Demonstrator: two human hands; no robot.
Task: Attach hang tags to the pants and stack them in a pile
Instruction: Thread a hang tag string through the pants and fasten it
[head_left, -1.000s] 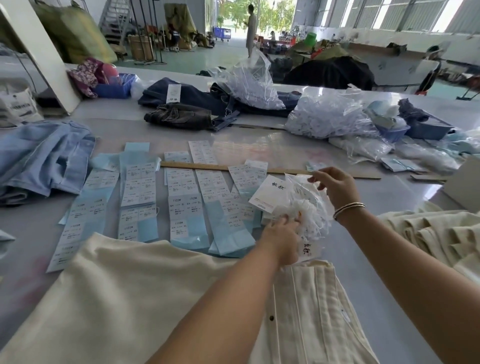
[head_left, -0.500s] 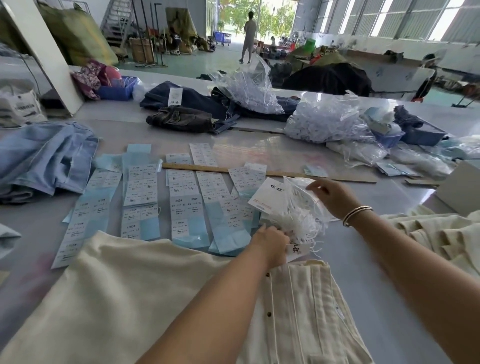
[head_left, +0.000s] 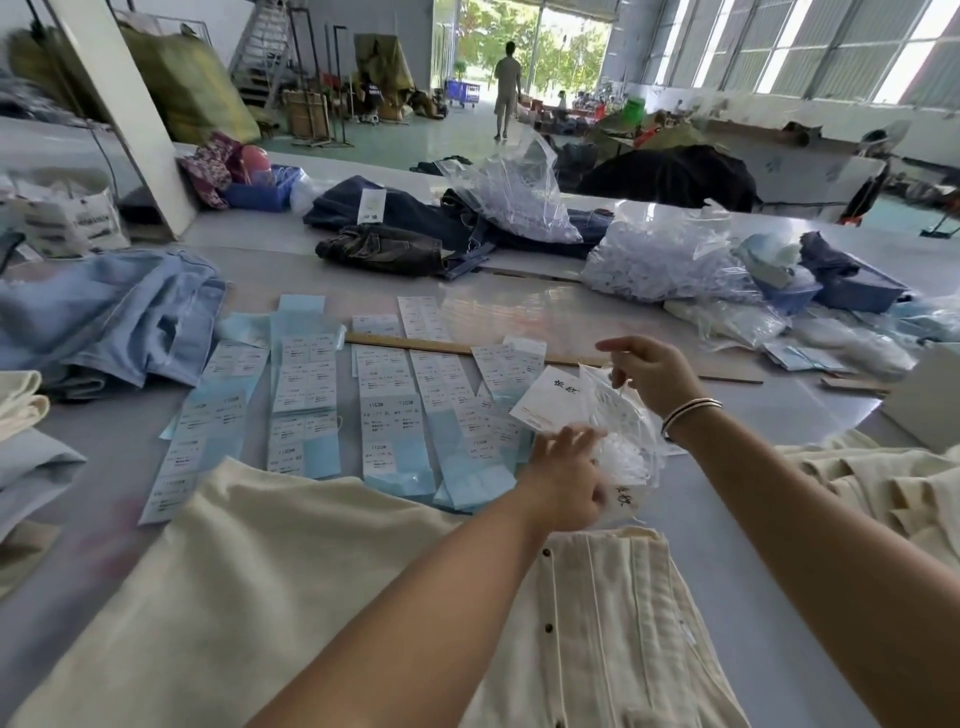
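Observation:
Cream pants (head_left: 291, 587) lie flat across the near table, button fly toward the right. Just beyond their waistband sits a clear plastic bag of white hang tags and strings (head_left: 618, 441). My right hand (head_left: 652, 371) pinches the bag's upper edge and holds it up. My left hand (head_left: 569, 475) reaches into the bag's mouth, fingers among the white strings; whether they grip a tag is hidden. A white tag (head_left: 545, 402) with black writing sticks out of the bag on the left.
Rows of blue-and-white label sheets (head_left: 384, 410) cover the table centre, with a wooden ruler (head_left: 415, 344) behind them. More cream pants (head_left: 883, 493) are heaped at right, light-blue jeans (head_left: 104, 312) at left, dark jeans (head_left: 395, 249) and bags of tags (head_left: 670, 260) farther back.
My left hand slid forward from the bag's lower edge into the strings. My right hand lifted the bag's rim slightly and shifted a little to the right.

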